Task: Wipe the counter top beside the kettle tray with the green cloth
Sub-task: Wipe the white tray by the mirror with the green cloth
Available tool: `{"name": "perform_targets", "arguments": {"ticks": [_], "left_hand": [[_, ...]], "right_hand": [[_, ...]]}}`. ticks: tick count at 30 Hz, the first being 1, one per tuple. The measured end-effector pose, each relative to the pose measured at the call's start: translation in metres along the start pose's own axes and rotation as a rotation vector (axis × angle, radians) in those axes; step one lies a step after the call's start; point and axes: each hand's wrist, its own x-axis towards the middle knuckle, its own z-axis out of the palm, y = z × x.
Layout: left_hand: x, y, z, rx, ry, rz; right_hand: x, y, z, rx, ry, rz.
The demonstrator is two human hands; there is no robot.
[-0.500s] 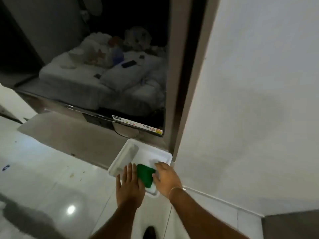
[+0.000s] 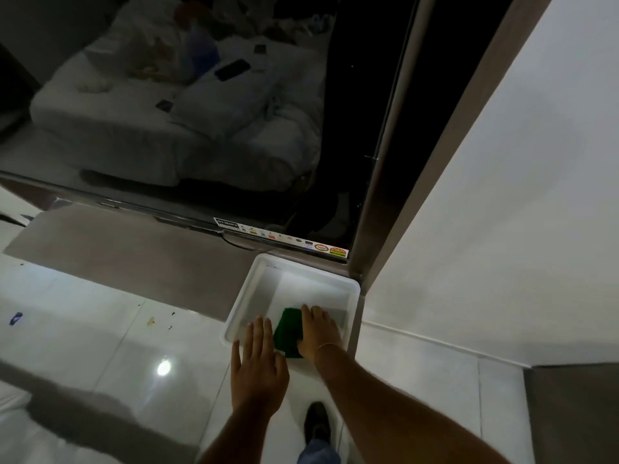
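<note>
— Left of the white tray, what lies there?

— Glossy white floor tiles with a few dark specks and a yellowish spot, and a bright glint of a lamp on them. A grey-brown ledge runs behind the tray's left side, below a dark glossy screen with a strip of stickers on its lower edge just behind the tray.

— And the left hand?

— Flat and fully open, fingers together and stretched out, palm down. Its fingertips reach over the tray's near rim. It holds nothing, and it sits just left of the green cloth without clearly touching it.

— How does the cloth look?

— Deep, solid green, small, folded or bunched into a rough rectangle, lying inside the tray against its near wall. Its texture is too dim to tell.

— The right hand?

— Palm down on the cloth's right part, fingers spread a little and pointing into the tray, covering that side. It presses on the cloth; whether the fingers curl round its edge I cannot tell. A thin bracelet circles the wrist.

— Right of the tray?

— A brown upright frame stands touching the tray's far right corner, then a plain white wall
</note>
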Motion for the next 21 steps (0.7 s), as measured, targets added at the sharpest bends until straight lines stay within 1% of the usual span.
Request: {"name": "perform_targets", "arguments": {"ticks": [3, 7, 11, 14, 17, 19, 21], "left_hand": [[0.006, -0.008, -0.003, 0.063, -0.007, 0.052], [0.018, -0.008, -0.009, 0.137, -0.025, 0.08], [0.02, 0.024, -0.016, -0.029, -0.003, -0.007], [0.012, 0.049, -0.023, -0.122, 0.007, 0.017], [0.01, 0.084, -0.035, -0.163, 0.005, 0.103], [0.012, 0.113, -0.039, -0.171, -0.016, 0.208], [0.014, 0.151, -0.041, -0.144, -0.053, 0.353]], "right_hand": [[0.009, -0.001, -0.001, 0.001, 0.027, 0.037], [0.016, -0.008, -0.012, 0.123, -0.02, 0.084], [0.005, -0.005, -0.031, 0.278, -0.004, 0.042], [-0.019, 0.014, -0.053, 0.44, 0.063, 0.038], [-0.055, 0.056, -0.079, 0.569, 0.191, 0.034], [-0.082, 0.092, -0.094, 0.624, 0.218, 0.055], [-0.114, 0.136, -0.109, 0.693, 0.235, 0.11]]}}
